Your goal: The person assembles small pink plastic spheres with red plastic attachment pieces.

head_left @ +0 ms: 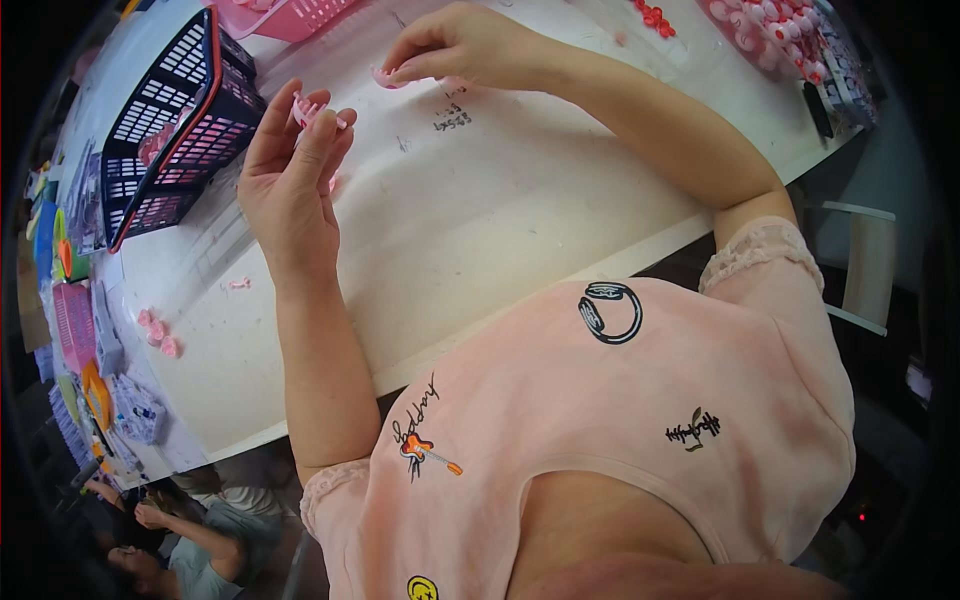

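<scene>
My left hand point(285, 195) is raised over the white table, its thumb and fingers pinching a small pink toothed plastic piece point(304, 110) that looks like part of a hair claw clip. Farther off and to the right, my right hand point(480, 48) grips a similar curved pink piece point(384, 78) at the fingertips, low over the tabletop. The two pieces are apart. Just left of my left hand a dark blue basket point(216, 65) with a red edge stands tilted, with pink pieces inside. Another bit of pink shows behind my left fingers, mostly hidden.
Several pink pieces point(158, 335) lie at the table's left. A pink basket point(290, 22) stands at the far edge. Far right are a bag of red and pink parts point(775, 38) and a black pen-like object point(817, 110). Another person point(205, 535) works at lower left.
</scene>
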A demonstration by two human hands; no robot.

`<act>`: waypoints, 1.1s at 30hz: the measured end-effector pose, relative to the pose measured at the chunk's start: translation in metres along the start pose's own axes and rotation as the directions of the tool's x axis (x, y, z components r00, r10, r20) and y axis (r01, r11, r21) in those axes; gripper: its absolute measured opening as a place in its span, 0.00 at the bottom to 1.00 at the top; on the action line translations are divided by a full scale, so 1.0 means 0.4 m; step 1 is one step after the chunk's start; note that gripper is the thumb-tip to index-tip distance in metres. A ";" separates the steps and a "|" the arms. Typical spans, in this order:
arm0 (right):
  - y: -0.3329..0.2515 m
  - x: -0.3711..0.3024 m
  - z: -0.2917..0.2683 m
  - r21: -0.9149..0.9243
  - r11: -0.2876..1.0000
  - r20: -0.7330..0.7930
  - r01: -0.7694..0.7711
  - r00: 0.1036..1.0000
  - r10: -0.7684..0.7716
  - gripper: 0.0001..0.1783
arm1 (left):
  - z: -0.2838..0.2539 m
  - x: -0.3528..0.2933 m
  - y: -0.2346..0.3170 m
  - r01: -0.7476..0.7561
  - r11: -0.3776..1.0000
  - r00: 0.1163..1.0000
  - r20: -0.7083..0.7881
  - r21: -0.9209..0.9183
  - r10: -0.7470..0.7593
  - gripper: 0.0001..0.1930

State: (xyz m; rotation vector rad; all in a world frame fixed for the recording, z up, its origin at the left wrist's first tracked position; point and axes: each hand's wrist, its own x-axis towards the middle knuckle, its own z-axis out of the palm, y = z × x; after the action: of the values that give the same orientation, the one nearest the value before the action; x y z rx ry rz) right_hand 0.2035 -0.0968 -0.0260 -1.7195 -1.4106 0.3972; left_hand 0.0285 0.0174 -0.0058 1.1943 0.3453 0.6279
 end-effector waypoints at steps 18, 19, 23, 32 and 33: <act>-0.095 0.008 0.093 -0.432 0.836 0.032 0.338 0.932 -0.360 0.13 | -0.080 0.046 0.063 -0.300 0.930 0.954 -0.073 -0.213 0.291 0.13; -0.106 0.022 0.124 -0.354 0.862 0.062 0.364 0.928 -0.366 0.11 | -0.084 0.048 0.060 -0.296 0.936 0.955 -0.079 -0.189 0.286 0.13; -0.130 0.040 0.202 -0.384 0.890 0.223 0.245 0.960 -0.169 0.11 | -0.080 0.040 0.062 -0.299 0.944 0.953 -0.099 -0.144 0.287 0.14; -0.153 -0.047 0.036 0.558 0.705 0.245 -0.437 0.899 0.364 0.16 | -0.054 0.017 0.061 -0.188 0.961 0.982 -0.024 -0.205 0.187 0.15; -0.150 -0.063 0.025 0.555 0.709 0.227 -0.434 0.900 0.373 0.16 | -0.047 0.012 0.057 -0.141 0.981 0.990 -0.002 -0.132 0.142 0.16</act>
State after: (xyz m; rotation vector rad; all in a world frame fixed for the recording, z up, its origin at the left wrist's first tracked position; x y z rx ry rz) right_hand 0.1500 -0.1160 0.0074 -1.4643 -0.8106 1.0668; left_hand 0.0154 0.0397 0.0093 1.1000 0.2099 0.7583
